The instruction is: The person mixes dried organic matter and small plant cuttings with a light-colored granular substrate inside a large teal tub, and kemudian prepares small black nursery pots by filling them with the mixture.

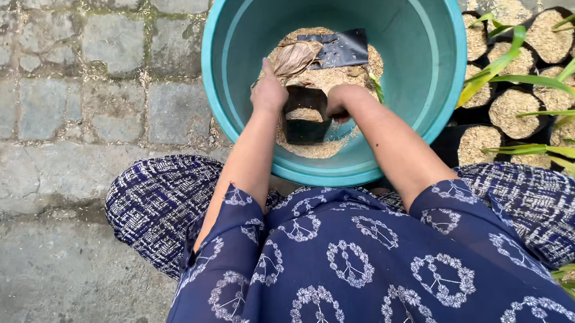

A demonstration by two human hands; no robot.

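Two bare hands work one small black grow bag (305, 119) standing upright in the near part of a big teal tub (437, 80), on a bed of tan husk mix (323, 77); bag mouth faces up, already part filled with the same mix. Left hand (269, 92) is clamped on the bag's left rim, fingers folded over the edge, thumb pointing far. Right hand (338, 102) is at the bag's right rim, fingers curled down out of view, so can't tell if it grips the edge or cups mix; it touches the bag either way. Just far of the bag a dry brown leaf (295, 58) lies on the mix, and right of it a flat empty black bag (338, 49) lies partly on the heap. Step in hand reads as filling: to do it well, judged from this, keep the mouth held wide on the left side, scoop with the right from the loose heap just beside, keep the bag upright so the fill doesn't spill, and keep the leaf out of the scoop. Outward: tub sits on grey paving stones (75, 92); to the right, well apart from the hands, rows of filled black bags (518, 112) with green seedling blades (494, 68). Near edge: patterned blue clothing (342, 261) over both knees
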